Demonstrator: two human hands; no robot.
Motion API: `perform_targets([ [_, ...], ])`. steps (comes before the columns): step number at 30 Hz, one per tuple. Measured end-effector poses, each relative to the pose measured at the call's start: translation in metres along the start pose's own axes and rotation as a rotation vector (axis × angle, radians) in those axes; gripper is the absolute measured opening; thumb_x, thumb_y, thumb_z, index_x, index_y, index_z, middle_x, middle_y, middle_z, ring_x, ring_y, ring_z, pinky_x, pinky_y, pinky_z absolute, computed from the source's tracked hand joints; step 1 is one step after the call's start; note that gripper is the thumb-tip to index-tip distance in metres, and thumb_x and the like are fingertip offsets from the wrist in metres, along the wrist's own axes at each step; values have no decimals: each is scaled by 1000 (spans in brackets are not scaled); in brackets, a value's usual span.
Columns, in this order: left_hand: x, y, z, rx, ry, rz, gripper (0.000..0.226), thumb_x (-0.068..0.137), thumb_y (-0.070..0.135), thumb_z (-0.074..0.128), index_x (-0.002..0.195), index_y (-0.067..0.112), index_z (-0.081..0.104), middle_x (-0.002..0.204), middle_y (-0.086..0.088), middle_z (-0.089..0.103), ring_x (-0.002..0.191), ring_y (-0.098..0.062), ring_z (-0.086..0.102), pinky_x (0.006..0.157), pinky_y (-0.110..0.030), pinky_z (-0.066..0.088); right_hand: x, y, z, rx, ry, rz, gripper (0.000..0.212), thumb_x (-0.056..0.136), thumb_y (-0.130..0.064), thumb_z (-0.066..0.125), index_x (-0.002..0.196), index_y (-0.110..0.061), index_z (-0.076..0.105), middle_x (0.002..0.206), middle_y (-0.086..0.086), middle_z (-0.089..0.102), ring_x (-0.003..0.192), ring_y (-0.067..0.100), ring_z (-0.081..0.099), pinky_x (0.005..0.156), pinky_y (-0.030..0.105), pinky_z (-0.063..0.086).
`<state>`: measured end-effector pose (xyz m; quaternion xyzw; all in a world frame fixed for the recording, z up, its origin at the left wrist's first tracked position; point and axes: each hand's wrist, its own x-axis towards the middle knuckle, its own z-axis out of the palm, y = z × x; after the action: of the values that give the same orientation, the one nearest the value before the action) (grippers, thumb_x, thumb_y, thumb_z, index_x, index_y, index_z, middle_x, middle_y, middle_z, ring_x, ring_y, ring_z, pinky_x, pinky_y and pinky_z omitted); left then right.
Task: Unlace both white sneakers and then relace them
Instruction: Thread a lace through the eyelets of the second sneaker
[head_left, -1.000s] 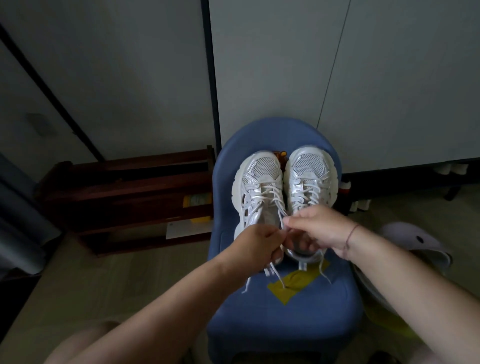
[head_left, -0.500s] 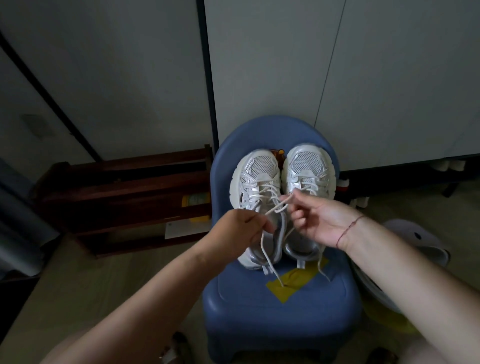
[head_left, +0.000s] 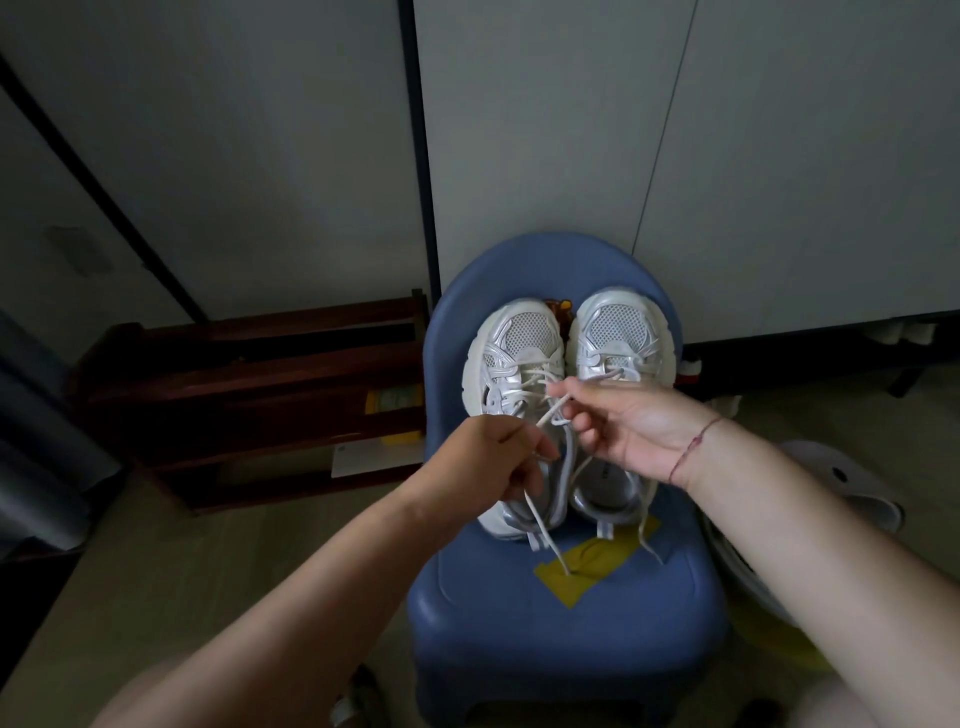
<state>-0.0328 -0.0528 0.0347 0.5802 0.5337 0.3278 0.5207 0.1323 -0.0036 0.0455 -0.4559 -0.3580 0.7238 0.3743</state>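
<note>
The blue moulded-plastic chair (head_left: 566, 623) is carrying the left sneaker (head_left: 519, 353) and the right sneaker (head_left: 618, 332) side by side on its seat, toes toward its backrest, both white with mesh toe boxes, glossy silver overlays and chunky ridged soles. Above the seat's middle the left hand (head_left: 483, 462) is pinching the left sneaker's thin white lace (head_left: 551, 411) in curled fingers while the right hand (head_left: 634, 431) is gripping its other stretch. Compared with a second ago, the hands are sitting apart rather than touching, the lace drawn taut between them.
</note>
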Motion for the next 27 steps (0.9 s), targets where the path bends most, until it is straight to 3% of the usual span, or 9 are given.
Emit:
perform_targets([
  [4,3,3,-3,-50,27,9,23,103,10,42,82,9,52,66,-5,70,49,-8,56,51,-17,45,6,4,13,-28,81,-156,17,93,-4,51,83,-1,64,63,4,57,43,1,50,42,10,40],
  [7,10,3,-11,-82,109,-7,21,99,11,51,80,11,60,64,5,67,52,-1,57,52,-11,44,13,7,16,-22,95,-167,15,95,-6,51,85,-3,63,64,4,64,51,7,60,48,15,49],
  [11,30,-10,-24,-304,342,-106,19,93,12,63,75,7,63,52,3,47,46,-8,37,47,-15,34,17,21,22,-434,154,-175,22,91,0,54,80,-14,66,78,10,69,74,25,68,72,32,59],
  [15,40,-19,-22,-460,385,-135,21,93,3,61,72,3,64,57,-1,56,47,-6,52,52,-15,48,15,27,31,-449,139,-166,31,93,11,42,81,-9,62,71,11,63,54,11,63,52,17,54],
  [20,45,-27,-17,-418,382,-131,22,91,-4,61,70,4,64,57,-3,60,50,-7,57,56,-17,55,20,28,28,-444,153,-133,24,95,6,42,112,1,57,78,13,63,67,18,63,58,21,55],
  [24,45,-27,-16,-280,405,-80,22,89,-4,63,70,7,63,55,-1,63,53,-9,59,62,-20,57,19,28,27,-447,147,-129,25,94,6,43,114,2,57,76,11,63,67,17,63,57,20,54],
  [27,45,-25,-17,-208,412,-65,17,87,-2,67,73,6,63,64,-8,64,56,-12,61,63,-23,58,18,27,27,-442,135,-138,22,93,7,43,104,-2,60,76,11,63,66,17,63,56,19,54],
])
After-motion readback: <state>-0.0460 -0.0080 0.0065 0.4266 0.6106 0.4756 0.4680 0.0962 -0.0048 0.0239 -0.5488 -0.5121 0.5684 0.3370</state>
